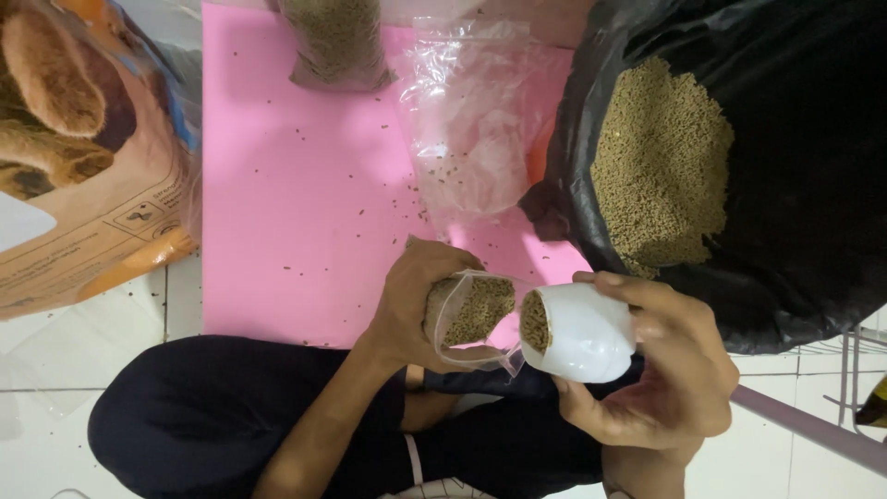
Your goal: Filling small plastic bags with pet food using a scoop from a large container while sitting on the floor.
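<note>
Sideways, pellet cup [582, 333] at bag [471, 314].

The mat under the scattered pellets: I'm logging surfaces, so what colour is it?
Plain pink; the flat pink mat shows best in the head view.

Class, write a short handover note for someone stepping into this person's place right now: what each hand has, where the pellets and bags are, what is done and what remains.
Left hand: grips a small clear plastic bag, partly filled with brown pellets, its mouth open toward the cup.
Right hand: holds a white plastic cup tipped sideways at the bag's mouth, pellets still inside.
Supply: large black bag of pellets, to the right.
Done: one filled clear bag lies at the top of the pink mat.
Left: empty the cup; an empty clear bag waits on the mat.
</note>
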